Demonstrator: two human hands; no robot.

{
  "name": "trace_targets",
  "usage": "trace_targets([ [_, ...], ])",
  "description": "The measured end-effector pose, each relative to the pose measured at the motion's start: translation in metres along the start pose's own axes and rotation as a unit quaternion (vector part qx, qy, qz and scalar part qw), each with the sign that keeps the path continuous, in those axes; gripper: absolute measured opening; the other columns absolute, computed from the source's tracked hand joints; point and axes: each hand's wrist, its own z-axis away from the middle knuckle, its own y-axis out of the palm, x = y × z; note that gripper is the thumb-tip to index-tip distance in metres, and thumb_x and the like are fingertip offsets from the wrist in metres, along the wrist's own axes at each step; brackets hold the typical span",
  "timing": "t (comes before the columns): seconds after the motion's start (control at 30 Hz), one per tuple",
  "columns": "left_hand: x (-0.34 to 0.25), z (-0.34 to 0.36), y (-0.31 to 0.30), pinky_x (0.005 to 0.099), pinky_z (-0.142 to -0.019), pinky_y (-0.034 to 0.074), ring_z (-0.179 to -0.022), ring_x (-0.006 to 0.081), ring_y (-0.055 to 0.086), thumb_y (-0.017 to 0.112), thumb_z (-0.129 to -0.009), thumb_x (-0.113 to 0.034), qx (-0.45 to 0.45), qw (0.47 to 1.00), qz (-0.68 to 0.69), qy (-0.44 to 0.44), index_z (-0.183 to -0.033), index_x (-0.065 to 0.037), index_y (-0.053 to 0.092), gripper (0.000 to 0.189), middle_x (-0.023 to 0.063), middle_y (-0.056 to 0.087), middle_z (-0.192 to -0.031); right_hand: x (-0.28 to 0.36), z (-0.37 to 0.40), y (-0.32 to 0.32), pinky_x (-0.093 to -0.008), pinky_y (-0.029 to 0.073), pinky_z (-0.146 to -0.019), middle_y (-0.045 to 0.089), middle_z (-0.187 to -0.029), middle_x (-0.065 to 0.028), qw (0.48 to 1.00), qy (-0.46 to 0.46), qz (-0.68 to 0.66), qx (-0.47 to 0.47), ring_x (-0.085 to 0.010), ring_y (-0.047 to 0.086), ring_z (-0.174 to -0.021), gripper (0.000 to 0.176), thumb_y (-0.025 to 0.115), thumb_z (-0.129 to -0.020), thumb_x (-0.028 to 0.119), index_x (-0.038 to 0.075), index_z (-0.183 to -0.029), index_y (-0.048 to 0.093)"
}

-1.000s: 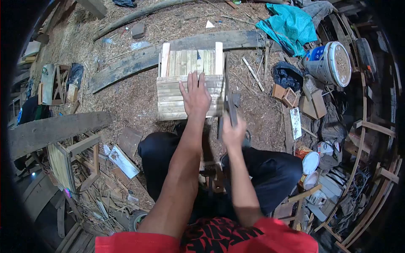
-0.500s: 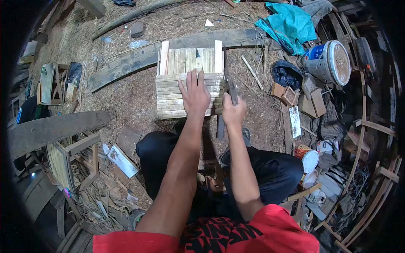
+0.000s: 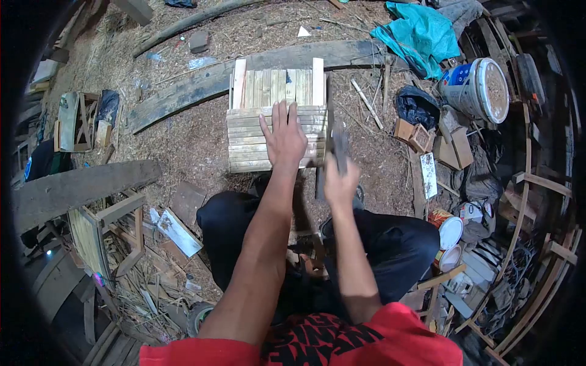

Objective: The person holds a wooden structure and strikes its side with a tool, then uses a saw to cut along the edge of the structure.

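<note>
A box of narrow wooden slats (image 3: 247, 139) stands between my knees, with two pale upright strips at its far corners. My left hand (image 3: 285, 137) lies spread on its slatted top, fingers pointing away from me. At the box's right edge, my right hand (image 3: 342, 180) is closed round a dark tool (image 3: 339, 139), perhaps a saw or hammer; motion blurs its shape. Just right of the box, the tool's upper part points away from me.
A long plank (image 3: 177, 97) lies on the ground beyond the box. At the right are a teal sheet (image 3: 418, 36), a large bucket (image 3: 493, 90) and small wooden boxes. Wooden frames (image 3: 91, 238) and scraps lie at the left.
My right hand has moved slightly toward me and to the right with the tool, which is now blurred. My left hand keeps its place on the slats.
</note>
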Motion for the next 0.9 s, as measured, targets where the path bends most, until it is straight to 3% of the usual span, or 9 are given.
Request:
trace_targets([
  [0.13,-0.005,-0.010,-0.006,0.0548,-0.122,0.009,-0.148,0.0234,0.026,0.042,-0.100,-0.023,0.014,1.000,-0.005,-0.012,-0.146,-0.015,0.043,0.046,0.0084,0.038,-0.155,0.014,0.057,-0.029,-0.0358,0.042,-0.054,0.054,-0.057,-0.0086,0.993,0.100,-0.055,0.004,-0.0126,0.051,-0.055,0.029,0.066,-0.090,0.020,-0.001,-0.072,0.060],
  [0.27,-0.003,-0.006,-0.002,0.0550,-0.122,0.009,-0.148,0.0227,0.026,0.042,-0.101,-0.024,0.004,1.000,-0.013,-0.009,-0.145,-0.015,0.044,0.045,0.0074,0.037,-0.155,-0.002,-0.021,0.016,-0.0367,0.043,-0.056,0.057,-0.058,-0.0116,0.998,-0.029,0.040,-0.025,-0.0158,0.053,-0.056,0.032,0.064,-0.091,0.022,-0.003,-0.071,0.059],
  [0.47,-0.001,-0.004,-0.004,0.0561,-0.121,0.010,-0.147,0.0257,0.029,0.043,-0.099,-0.020,-0.005,1.000,0.008,0.003,-0.144,-0.012,0.047,0.046,0.0107,0.040,-0.153,0.026,0.058,-0.033,-0.0319,0.042,-0.054,0.049,-0.057,-0.0066,0.999,-0.013,0.026,0.017,-0.0076,0.048,-0.058,0.026,0.066,-0.091,0.014,-0.002,-0.072,0.058],
  [0.53,-0.003,-0.007,-0.005,0.0560,-0.121,0.010,-0.146,0.0259,0.030,0.043,-0.099,-0.020,-0.010,1.000,0.010,-0.001,-0.144,-0.012,0.047,0.046,0.0109,0.041,-0.153,0.022,0.063,-0.036,-0.0322,0.043,-0.054,0.051,-0.057,-0.0064,0.997,0.077,-0.028,0.008,-0.0092,0.049,-0.057,0.027,0.064,-0.091,0.015,-0.002,-0.070,0.057],
  [0.6,-0.003,-0.007,-0.004,0.0560,-0.121,0.011,-0.146,0.0259,0.030,0.042,-0.099,-0.021,-0.013,1.000,0.007,0.002,-0.144,-0.012,0.047,0.046,0.0110,0.041,-0.153,0.008,0.029,-0.018,-0.0340,0.044,-0.055,0.056,-0.058,-0.0089,0.999,-0.006,0.041,0.016,-0.0131,0.053,-0.055,0.027,0.064,-0.090,0.017,-0.002,-0.071,0.060],
  [0.63,-0.002,-0.002,-0.003,0.0559,-0.121,0.011,-0.146,0.0258,0.030,0.043,-0.099,-0.021,-0.012,1.000,0.005,0.003,-0.144,-0.012,0.047,0.046,0.0109,0.041,-0.152,0.005,0.006,-0.001,-0.0338,0.039,-0.054,0.051,-0.058,-0.0020,1.000,-0.028,0.001,0.001,-0.0085,0.044,-0.057,0.026,0.064,-0.091,0.016,-0.002,-0.074,0.058],
  [0.77,-0.001,-0.002,-0.003,0.0557,-0.121,0.011,-0.146,0.0255,0.030,0.042,-0.099,-0.021,-0.022,1.000,0.000,0.007,-0.144,-0.012,0.047,0.046,0.0106,0.041,-0.152,0.006,-0.015,0.002,-0.0334,0.038,-0.053,0.050,-0.057,-0.0005,0.999,-0.044,0.021,-0.010,-0.0077,0.043,-0.057,0.027,0.064,-0.091,0.016,-0.001,-0.071,0.058],
  [0.83,-0.001,-0.003,0.000,0.0557,-0.121,0.011,-0.146,0.0253,0.030,0.042,-0.099,-0.021,-0.024,1.000,-0.003,0.012,-0.144,-0.012,0.047,0.046,0.0105,0.041,-0.152,0.018,0.032,-0.028,-0.0380,0.043,-0.055,0.056,-0.058,-0.0115,0.998,0.024,0.043,0.026,-0.0157,0.053,-0.054,0.030,0.066,-0.090,0.021,-0.003,-0.072,0.061],
  [0.9,-0.001,-0.007,0.000,0.0553,-0.122,0.010,-0.147,0.0245,0.029,0.042,-0.100,-0.021,-0.022,1.000,-0.007,0.003,-0.145,-0.013,0.046,0.046,0.0096,0.041,-0.153,0.014,0.054,-0.039,-0.0374,0.043,-0.055,0.054,-0.058,-0.0104,0.997,0.072,-0.015,0.026,-0.0143,0.051,-0.055,0.030,0.066,-0.090,0.021,-0.003,-0.073,0.060],
])
